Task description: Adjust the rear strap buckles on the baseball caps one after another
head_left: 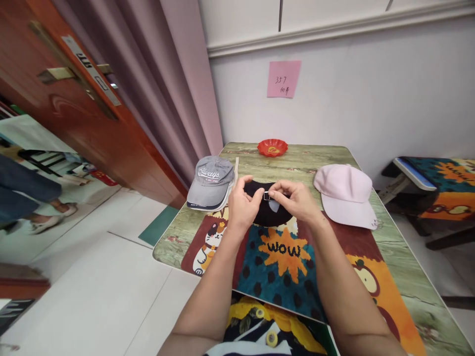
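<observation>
Both my hands are on a black cap (267,216) over the middle of the table. A small metal buckle (266,196) sits on the cap's strap between my fingertips. My left hand (243,205) grips the cap's left side, its thumb beside the buckle. From the right, my right hand (297,199) pinches the strap by the buckle with thumb and forefinger. A greyish piece shows just below the buckle. To the left lies a grey cap (211,183) with white lettering, a pale edge showing under it. On the right rests a pale pink cap (346,194).
The table (308,160) carries a colourful printed mat (284,252). A red scalloped dish (272,147) stands at its back edge, near the wall. A wooden door (122,128) and a curtain (174,84) are at the left. Beyond the door, a person's legs (29,190) show.
</observation>
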`<state>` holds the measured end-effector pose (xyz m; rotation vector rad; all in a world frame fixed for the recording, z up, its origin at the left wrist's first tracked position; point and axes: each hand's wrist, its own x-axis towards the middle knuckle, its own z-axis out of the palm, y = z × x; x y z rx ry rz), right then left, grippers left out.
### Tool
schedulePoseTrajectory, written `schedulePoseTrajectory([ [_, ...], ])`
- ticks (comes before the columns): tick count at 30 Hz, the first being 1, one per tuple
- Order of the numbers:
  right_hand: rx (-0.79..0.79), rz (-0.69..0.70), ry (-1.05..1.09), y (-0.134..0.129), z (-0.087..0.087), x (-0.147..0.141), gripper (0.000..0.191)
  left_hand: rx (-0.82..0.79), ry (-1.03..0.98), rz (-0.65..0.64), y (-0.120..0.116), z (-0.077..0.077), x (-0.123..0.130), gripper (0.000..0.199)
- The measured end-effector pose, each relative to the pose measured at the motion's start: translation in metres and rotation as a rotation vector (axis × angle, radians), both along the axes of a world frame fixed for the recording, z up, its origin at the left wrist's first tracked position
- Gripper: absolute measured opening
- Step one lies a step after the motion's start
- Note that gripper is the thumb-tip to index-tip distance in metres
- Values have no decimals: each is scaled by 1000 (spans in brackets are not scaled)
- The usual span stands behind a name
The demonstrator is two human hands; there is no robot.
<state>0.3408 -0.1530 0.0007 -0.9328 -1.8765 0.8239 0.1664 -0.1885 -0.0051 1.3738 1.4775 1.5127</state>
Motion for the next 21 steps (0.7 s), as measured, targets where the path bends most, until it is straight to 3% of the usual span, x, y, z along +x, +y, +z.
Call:
schedulePoseTrajectory([
  [3, -16, 36, 28, 0, 1, 1, 25, -138, 10, -217, 0, 4, -5, 31],
  [5, -9, 36, 33, 1, 0, 2, 25, -143, 1, -283, 0, 6, -7, 32],
  [9, 6, 17, 23, 2, -1, 2, 25, -93, -13, -324, -1, 10, -7, 30],
  [16, -20, 47, -37, 1, 1, 5, 17, -175, -56, -332, 1, 3, -9, 32],
  [21, 57, 103, -76, 1, 0, 5, 32, -131, -41, -288, 1, 2, -10, 31],
])
